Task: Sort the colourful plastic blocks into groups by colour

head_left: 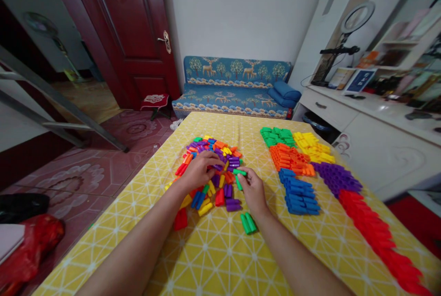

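A mixed pile of small plastic tube-shaped pieces (219, 197) in red, orange, yellow, green, blue and purple spreads over the middle left of the table. My left hand (201, 170) reaches over this pile, thumb and curved fingers apart, close to some purple pieces; its fingertips partly cover what lies under them. At the pile's right edge, my right hand (253, 189) pinches a green tube piece (239, 172) between thumb and fingers. Another green piece (238, 183) shows just below, against the fingers. Nearer to me, joined green pieces (248, 223) lie beside my right wrist.
Sorted by colour on the right are green (276, 136), yellow (313, 148), orange (291, 160), blue (299, 195), purple (337, 178) and red groups (379, 236). A yellow patterned cloth (206, 259) covers the table. Beyond it stands a blue sofa (234, 93); a white cabinet (389, 149) is at right.
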Action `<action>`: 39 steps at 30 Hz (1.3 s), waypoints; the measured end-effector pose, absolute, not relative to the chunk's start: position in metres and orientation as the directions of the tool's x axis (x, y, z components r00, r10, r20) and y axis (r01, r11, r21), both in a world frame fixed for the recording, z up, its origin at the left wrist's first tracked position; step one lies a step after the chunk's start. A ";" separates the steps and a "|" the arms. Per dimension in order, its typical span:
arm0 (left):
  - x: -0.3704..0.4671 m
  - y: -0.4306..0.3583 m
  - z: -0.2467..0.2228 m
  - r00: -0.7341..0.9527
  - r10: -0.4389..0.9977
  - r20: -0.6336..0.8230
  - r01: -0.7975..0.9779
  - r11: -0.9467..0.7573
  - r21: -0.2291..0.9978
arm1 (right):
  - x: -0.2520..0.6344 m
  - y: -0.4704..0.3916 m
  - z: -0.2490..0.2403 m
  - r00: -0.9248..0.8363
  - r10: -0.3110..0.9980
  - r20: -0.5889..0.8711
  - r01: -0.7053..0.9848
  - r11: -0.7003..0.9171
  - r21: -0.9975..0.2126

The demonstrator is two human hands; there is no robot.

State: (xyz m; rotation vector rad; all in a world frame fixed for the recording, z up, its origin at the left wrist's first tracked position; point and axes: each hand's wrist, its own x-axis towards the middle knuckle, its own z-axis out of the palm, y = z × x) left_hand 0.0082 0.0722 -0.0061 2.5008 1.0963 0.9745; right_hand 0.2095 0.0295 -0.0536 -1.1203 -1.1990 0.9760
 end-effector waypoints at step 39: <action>0.011 0.075 -0.021 0.427 0.751 0.504 0.523 -0.659 0.541 | 0.407 0.219 0.016 0.221 0.907 0.360 0.911 -0.060 -0.408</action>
